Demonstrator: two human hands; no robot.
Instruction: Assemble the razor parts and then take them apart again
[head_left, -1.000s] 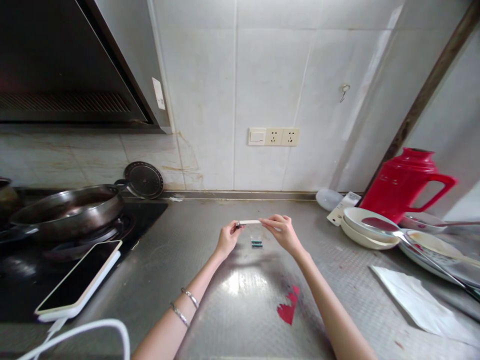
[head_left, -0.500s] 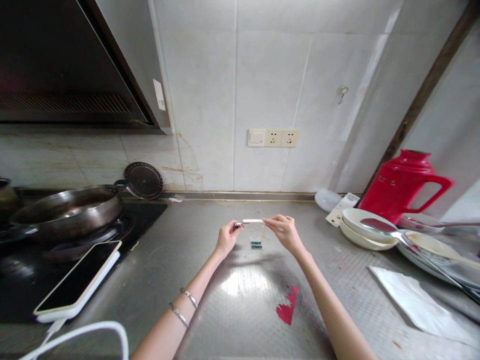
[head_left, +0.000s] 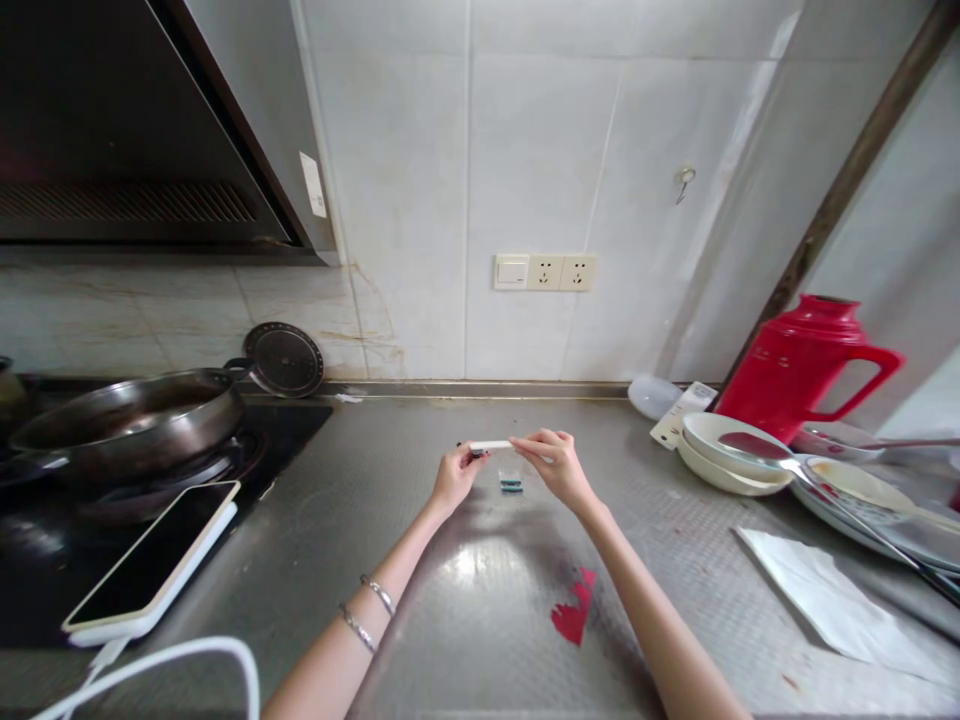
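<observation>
A slim white pen-like stick (head_left: 491,445) is held level above the metal counter, between both hands. My right hand (head_left: 551,463) pinches its right end with thumb and fingertips. My left hand (head_left: 455,477) is closed at the left end, with a small dark piece (head_left: 475,454) at its fingertips that is too small to name. The stick's left end now reaches the left fingers; whether it joins the dark piece cannot be made out. Just below the hands, a small clear packet (head_left: 511,484) with dark teal strips lies on the counter. Silver bangles circle my left forearm.
A torn red scrap (head_left: 573,612) lies nearer me. At left are a phone (head_left: 154,560) with a white cable and a pan (head_left: 135,425) on the stove. At right stand a red thermos jug (head_left: 795,370), stacked bowls (head_left: 735,470) and a white napkin (head_left: 832,595).
The white stick has moved left, so its left end now meets my left fingers where a gap showed before. My right hand has shifted slightly left with it.
</observation>
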